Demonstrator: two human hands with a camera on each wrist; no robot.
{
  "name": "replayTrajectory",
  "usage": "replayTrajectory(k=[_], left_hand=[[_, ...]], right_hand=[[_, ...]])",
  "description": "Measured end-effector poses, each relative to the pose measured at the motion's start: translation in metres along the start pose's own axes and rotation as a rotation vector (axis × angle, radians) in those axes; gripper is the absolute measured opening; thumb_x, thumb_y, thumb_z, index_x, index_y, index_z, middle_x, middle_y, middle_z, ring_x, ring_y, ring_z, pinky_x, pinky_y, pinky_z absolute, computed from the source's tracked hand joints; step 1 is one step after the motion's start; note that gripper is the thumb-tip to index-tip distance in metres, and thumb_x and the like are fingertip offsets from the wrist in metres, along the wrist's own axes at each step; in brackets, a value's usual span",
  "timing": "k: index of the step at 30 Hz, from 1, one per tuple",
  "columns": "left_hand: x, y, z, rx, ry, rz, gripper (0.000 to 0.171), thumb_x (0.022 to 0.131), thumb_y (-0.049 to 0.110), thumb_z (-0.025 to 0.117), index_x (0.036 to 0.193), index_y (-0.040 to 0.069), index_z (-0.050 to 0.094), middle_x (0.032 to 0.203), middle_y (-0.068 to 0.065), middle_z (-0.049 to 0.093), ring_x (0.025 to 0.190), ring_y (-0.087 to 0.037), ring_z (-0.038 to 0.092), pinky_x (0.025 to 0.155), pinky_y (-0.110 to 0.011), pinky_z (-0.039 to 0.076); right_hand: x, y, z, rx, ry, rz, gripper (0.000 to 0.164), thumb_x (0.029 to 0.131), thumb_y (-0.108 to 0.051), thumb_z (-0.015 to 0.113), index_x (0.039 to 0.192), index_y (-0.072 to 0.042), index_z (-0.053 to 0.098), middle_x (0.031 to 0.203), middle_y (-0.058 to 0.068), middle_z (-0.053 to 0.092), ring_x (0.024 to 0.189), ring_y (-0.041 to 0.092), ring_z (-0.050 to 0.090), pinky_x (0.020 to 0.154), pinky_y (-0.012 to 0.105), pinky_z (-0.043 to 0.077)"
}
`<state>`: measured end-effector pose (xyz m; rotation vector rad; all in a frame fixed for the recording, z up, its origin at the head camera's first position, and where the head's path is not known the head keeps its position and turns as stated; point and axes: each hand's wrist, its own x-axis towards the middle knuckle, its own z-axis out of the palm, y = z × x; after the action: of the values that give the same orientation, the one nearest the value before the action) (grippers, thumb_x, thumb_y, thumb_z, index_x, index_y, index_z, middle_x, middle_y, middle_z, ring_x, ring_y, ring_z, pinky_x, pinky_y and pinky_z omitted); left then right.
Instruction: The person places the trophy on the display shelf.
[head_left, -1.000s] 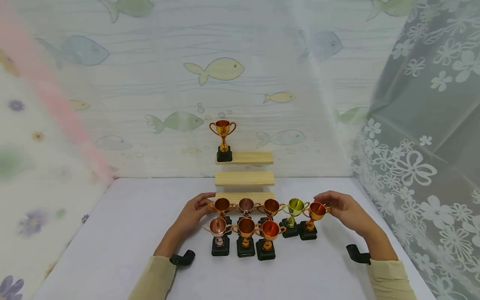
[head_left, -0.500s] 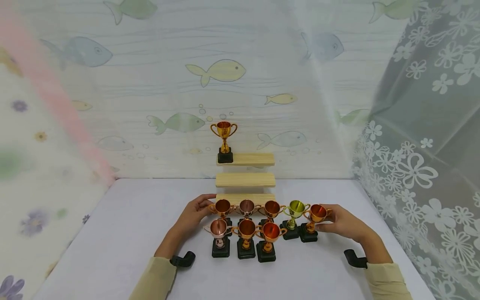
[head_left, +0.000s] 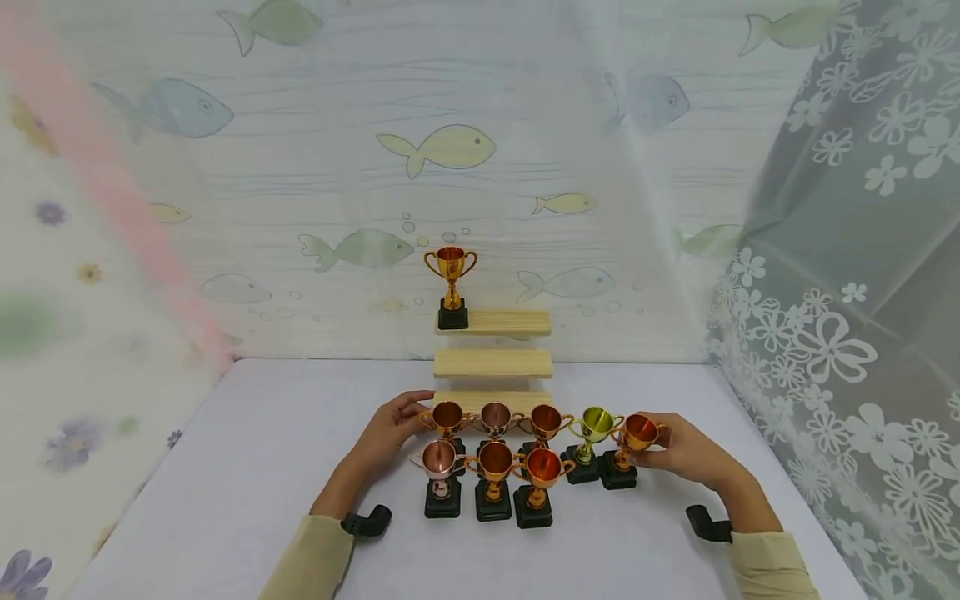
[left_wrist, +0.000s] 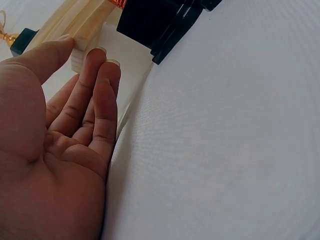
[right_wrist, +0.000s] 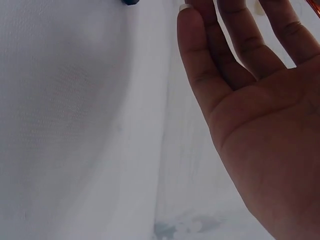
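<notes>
While trophies (head_left: 494, 459) cluster, the right fingers (head_left: 666, 425) hold the rightmost trophy (head_left: 639, 432)

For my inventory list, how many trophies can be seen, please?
9: one trophy on the top step; three front trophies; three back trophies behind them; to their right, a yellow-green trophy and an orange trophy at the right hand.

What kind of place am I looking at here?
Perhaps a makeshift tabletop filming or display nook, though I can't be sure: a white-covered table, a fish-print backdrop hanging behind it, and a stepped wooden stand with small trophies.
</notes>
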<state>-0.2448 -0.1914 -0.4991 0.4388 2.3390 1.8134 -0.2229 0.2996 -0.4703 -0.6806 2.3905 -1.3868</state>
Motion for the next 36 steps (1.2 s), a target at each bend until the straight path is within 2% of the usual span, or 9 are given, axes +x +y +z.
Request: replayTrajectory(k=[2, 6, 9, 14, 23, 30, 36], left_hand=[[0.0, -0.001, 0.0, 0.003, 0.001, 0.006, 0.048, 0.1, 0.021, 0.063, 0.143, 0.007, 0.05, 0.111, -0.01, 0.07, 0.102, -0.019, 0.067, 0.089, -0.027, 0.051], [0.006, -0.018, -0.002, 0.008, 0.0, -0.002, 0.047, 0.1, 0.019, 0.063, 0.144, 0.009, 0.049, 0.112, -0.01, 0.07, 0.102, -0.018, 0.067, 0.089, -0.027, 0.051], [0.011, -0.032, -0.003, 0.008, 0.004, -0.002, 0.047, 0.1, 0.019, 0.062, 0.145, 0.012, 0.048, 0.112, -0.009, 0.07, 0.102, -0.017, 0.067, 0.089, -0.026, 0.051], [0.012, -0.034, -0.002, 0.003, 0.007, 0.02, 0.047, 0.1, 0.023, 0.063, 0.144, 0.015, 0.049, 0.112, -0.008, 0.07, 0.103, -0.017, 0.067, 0.089, -0.026, 0.051], [0.01, -0.032, 0.0, 0.002, 0.02, 0.013, 0.047, 0.097, 0.03, 0.066, 0.141, 0.02, 0.053, 0.11, -0.005, 0.072, 0.103, -0.02, 0.067, 0.09, -0.029, 0.05], [0.011, -0.034, -0.001, 0.012, 0.024, 0.025, 0.048, 0.097, 0.03, 0.067, 0.141, 0.018, 0.053, 0.109, -0.004, 0.072, 0.103, -0.019, 0.067, 0.09, -0.027, 0.05], [0.012, -0.034, -0.002, 0.013, 0.02, 0.026, 0.046, 0.098, 0.029, 0.066, 0.141, 0.018, 0.053, 0.11, -0.007, 0.071, 0.103, -0.02, 0.067, 0.09, -0.029, 0.05]], right_hand=[[-0.001, -0.001, -0.001, 0.005, 0.007, 0.006, 0.033, 0.088, -0.014, 0.077, 0.118, -0.004, 0.067, 0.113, 0.016, 0.071, 0.104, 0.022, 0.068, 0.091, 0.035, 0.05], [-0.003, -0.003, -0.003, 0.031, 0.024, 0.019, 0.032, 0.088, -0.014, 0.076, 0.116, -0.002, 0.067, 0.113, 0.019, 0.07, 0.103, 0.02, 0.068, 0.087, 0.031, 0.052], [-0.005, -0.005, -0.006, 0.058, 0.03, 0.018, 0.032, 0.089, -0.014, 0.076, 0.115, 0.003, 0.067, 0.111, 0.019, 0.07, 0.103, 0.02, 0.068, 0.085, 0.032, 0.054], [-0.01, -0.009, -0.012, 0.089, 0.053, 0.013, 0.033, 0.089, -0.012, 0.075, 0.114, 0.007, 0.066, 0.11, 0.018, 0.07, 0.103, 0.02, 0.069, 0.084, 0.032, 0.055], [-0.012, -0.024, -0.026, 0.078, 0.14, -0.023, 0.029, 0.089, -0.009, 0.075, 0.114, 0.004, 0.067, 0.109, 0.02, 0.071, 0.1, 0.02, 0.07, 0.084, 0.03, 0.055], [0.0, -0.043, -0.044, -0.037, 0.171, -0.047, 0.025, 0.09, -0.013, 0.075, 0.111, 0.0, 0.068, 0.106, 0.014, 0.073, 0.101, 0.016, 0.069, 0.085, 0.028, 0.054], [0.015, -0.065, -0.061, -0.126, 0.187, -0.021, 0.022, 0.092, -0.018, 0.074, 0.108, -0.004, 0.07, 0.102, 0.007, 0.074, 0.102, 0.017, 0.069, 0.086, 0.029, 0.053]])
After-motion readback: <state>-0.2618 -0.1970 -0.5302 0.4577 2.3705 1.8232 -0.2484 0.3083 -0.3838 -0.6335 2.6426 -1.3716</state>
